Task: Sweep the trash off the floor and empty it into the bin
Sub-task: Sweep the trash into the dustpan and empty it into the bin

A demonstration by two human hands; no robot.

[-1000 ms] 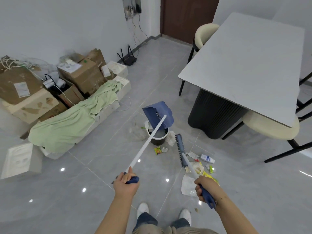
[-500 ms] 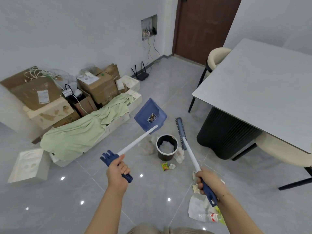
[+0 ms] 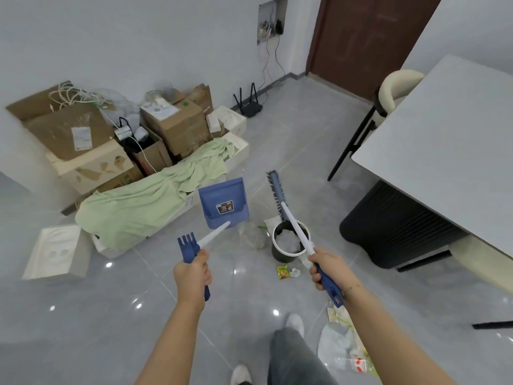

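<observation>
The left hand (image 3: 191, 273) is closed around the blue grip of one dustpan (image 3: 224, 202), held up off the floor with its pan facing the camera. The right hand (image 3: 327, 266) is clamped on the handle of one broom (image 3: 277, 191), whose brush head is raised above the bin (image 3: 288, 241); the shaft crosses the bin's rim and hides part of it. The single bin holds something white that is hard to make out. Two small scraps (image 3: 286, 272) lie on the floor just in front of it. More trash (image 3: 344, 348), wrappers and a plastic bag too jumbled to count, lies near the person's feet by one shoe (image 3: 294, 323). The tabletop (image 3: 444, 129) is cut off at the right.
</observation>
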